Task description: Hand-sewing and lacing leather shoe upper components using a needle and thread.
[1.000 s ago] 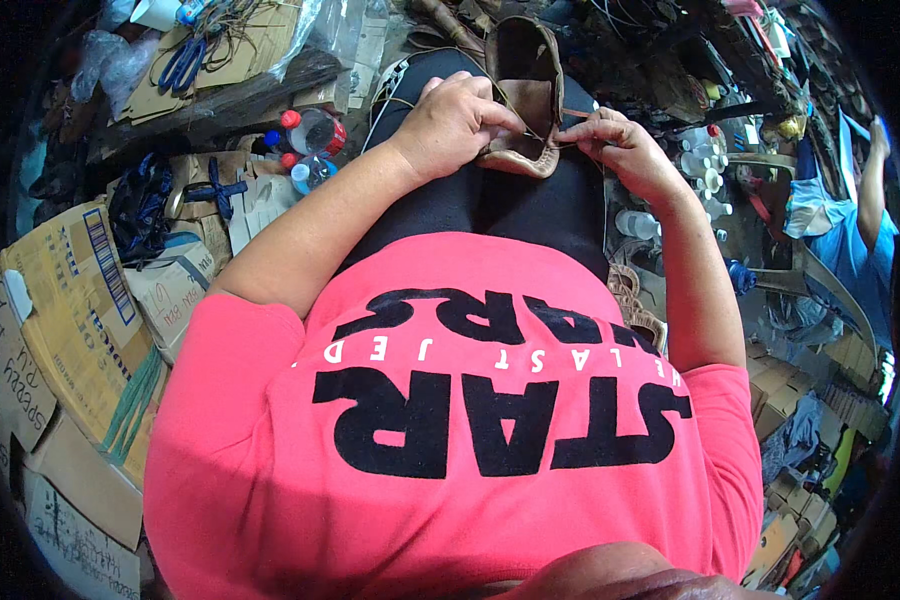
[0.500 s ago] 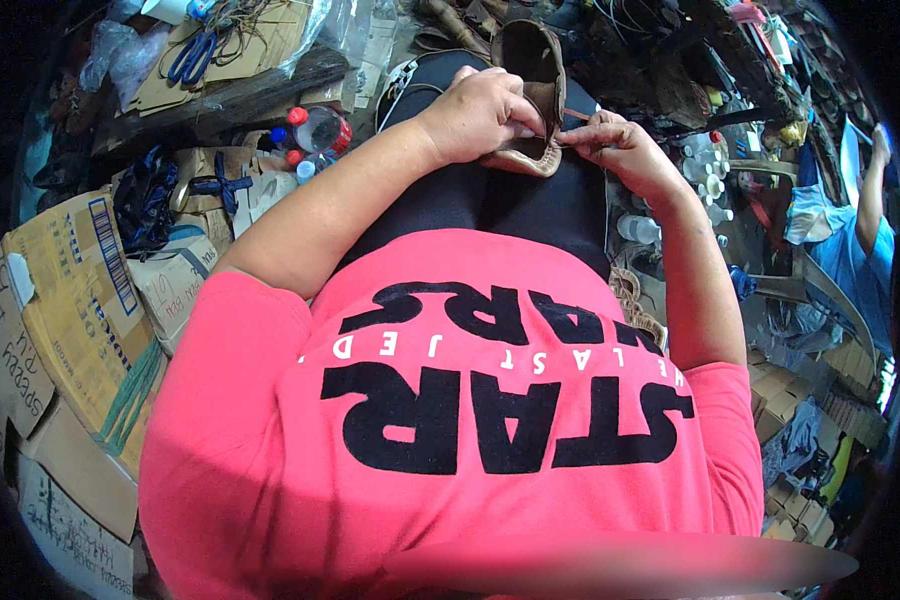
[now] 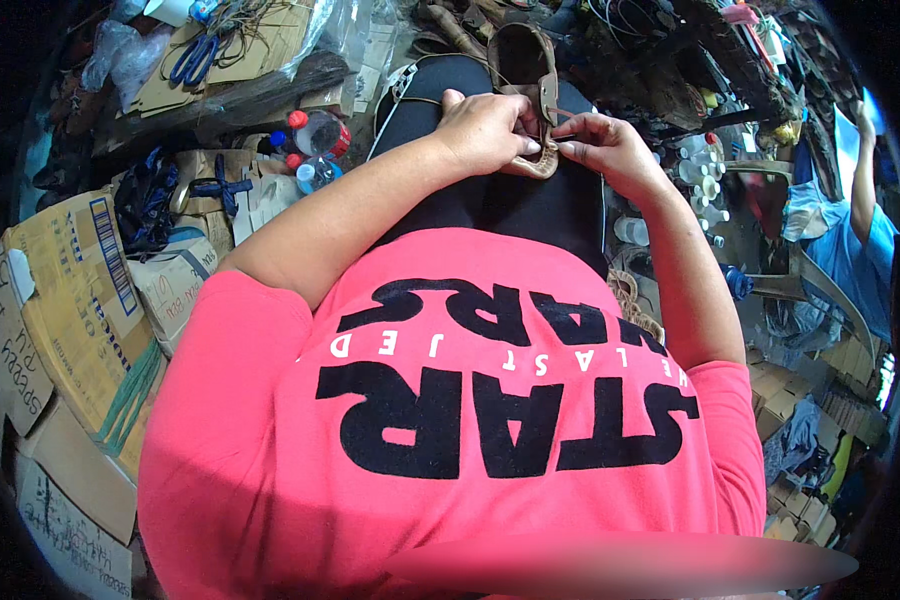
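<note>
A brown leather shoe [image 3: 524, 62] rests on my lap, its opening facing up. My left hand [image 3: 485, 133] is closed on its near part, with thumb and fingertips at the inner edge. My right hand [image 3: 613, 150] is at the shoe's right side, thumb and forefinger pinched close against the stitched rim; what lies between those fingertips is too small to make out. A thin reddish-brown strip [image 3: 572, 112] sticks out from the shoe's side above my right fingers. Some of the near end is hidden behind my left hand.
Plastic bottles [image 3: 322, 135] with red caps stand to the left, and several white bottles [image 3: 705, 180] to the right. Cardboard boxes [image 3: 70, 290] are stacked at the left. Blue-handled scissors [image 3: 194, 60] lie on cardboard. Another person's arm [image 3: 863, 180] is at far right.
The shoe has shifted slightly to the left and turned a little. My right hand has drawn in against its rim, fingers more bent; my left hand still grips it.
</note>
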Demonstrator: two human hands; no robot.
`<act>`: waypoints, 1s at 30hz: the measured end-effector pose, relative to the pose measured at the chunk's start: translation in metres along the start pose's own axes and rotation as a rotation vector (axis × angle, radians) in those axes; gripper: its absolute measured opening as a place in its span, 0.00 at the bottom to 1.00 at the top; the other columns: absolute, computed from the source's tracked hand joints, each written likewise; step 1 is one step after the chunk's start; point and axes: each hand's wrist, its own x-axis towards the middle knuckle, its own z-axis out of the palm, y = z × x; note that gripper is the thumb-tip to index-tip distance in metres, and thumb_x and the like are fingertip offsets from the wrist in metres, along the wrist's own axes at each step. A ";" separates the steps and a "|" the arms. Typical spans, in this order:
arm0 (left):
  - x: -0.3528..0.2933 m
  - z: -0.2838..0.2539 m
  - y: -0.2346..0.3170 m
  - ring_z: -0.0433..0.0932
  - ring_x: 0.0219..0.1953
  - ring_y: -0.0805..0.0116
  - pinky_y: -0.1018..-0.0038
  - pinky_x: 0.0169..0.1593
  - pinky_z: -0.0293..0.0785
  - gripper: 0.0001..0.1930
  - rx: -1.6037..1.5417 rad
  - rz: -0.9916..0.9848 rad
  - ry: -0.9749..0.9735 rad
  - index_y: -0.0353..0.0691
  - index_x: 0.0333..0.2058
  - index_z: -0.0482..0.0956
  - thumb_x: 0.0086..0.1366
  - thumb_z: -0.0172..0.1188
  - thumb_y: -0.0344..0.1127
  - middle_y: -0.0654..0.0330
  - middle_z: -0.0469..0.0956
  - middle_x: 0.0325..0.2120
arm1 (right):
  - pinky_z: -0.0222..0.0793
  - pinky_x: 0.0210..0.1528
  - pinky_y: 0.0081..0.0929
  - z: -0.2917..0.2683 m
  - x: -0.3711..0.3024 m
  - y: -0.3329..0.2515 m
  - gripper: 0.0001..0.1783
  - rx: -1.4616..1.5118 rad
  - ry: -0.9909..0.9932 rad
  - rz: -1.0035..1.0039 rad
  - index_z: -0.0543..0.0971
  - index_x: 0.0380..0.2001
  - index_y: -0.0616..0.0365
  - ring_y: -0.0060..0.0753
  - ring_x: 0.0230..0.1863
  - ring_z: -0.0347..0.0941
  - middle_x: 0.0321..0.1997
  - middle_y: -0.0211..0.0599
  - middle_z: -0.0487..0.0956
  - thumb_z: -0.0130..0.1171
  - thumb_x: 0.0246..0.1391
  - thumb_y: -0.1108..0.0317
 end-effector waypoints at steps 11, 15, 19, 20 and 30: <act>-0.008 -0.022 -0.003 0.72 0.42 0.61 0.60 0.45 0.60 0.08 0.232 0.222 -0.016 0.48 0.31 0.81 0.53 0.61 0.41 0.63 0.78 0.30 | 0.66 0.39 0.16 -0.020 -0.002 -0.006 0.05 -0.130 0.038 0.043 0.78 0.25 0.61 0.15 0.32 0.69 0.26 0.24 0.76 0.64 0.46 0.73; -0.010 -0.016 -0.003 0.76 0.39 0.56 0.58 0.43 0.66 0.07 0.166 0.167 -0.053 0.45 0.32 0.79 0.56 0.57 0.39 0.56 0.79 0.29 | 0.64 0.39 0.17 -0.018 -0.011 0.016 0.09 0.083 0.037 -0.046 0.78 0.29 0.60 0.16 0.34 0.68 0.31 0.24 0.73 0.66 0.47 0.68; -0.004 -0.009 0.004 0.78 0.37 0.51 0.58 0.42 0.70 0.08 0.049 0.144 -0.077 0.42 0.32 0.78 0.57 0.54 0.36 0.51 0.79 0.29 | 0.64 0.38 0.17 -0.020 -0.024 0.033 0.08 -0.181 0.156 -0.086 0.80 0.30 0.59 0.18 0.35 0.66 0.34 0.25 0.68 0.66 0.47 0.68; -0.003 -0.008 0.004 0.78 0.37 0.51 0.59 0.43 0.71 0.08 0.047 0.135 -0.084 0.41 0.32 0.78 0.58 0.54 0.36 0.51 0.79 0.30 | 0.64 0.38 0.17 -0.020 -0.027 0.033 0.08 -0.180 0.157 -0.085 0.80 0.30 0.59 0.18 0.35 0.66 0.34 0.25 0.68 0.66 0.47 0.68; 0.001 -0.007 0.001 0.78 0.38 0.53 0.59 0.45 0.69 0.10 0.026 0.145 -0.123 0.46 0.36 0.79 0.59 0.53 0.39 0.55 0.80 0.31 | 0.63 0.38 0.17 -0.030 -0.065 0.044 0.06 0.104 0.060 0.134 0.75 0.30 0.61 0.16 0.33 0.66 0.31 0.24 0.71 0.60 0.48 0.74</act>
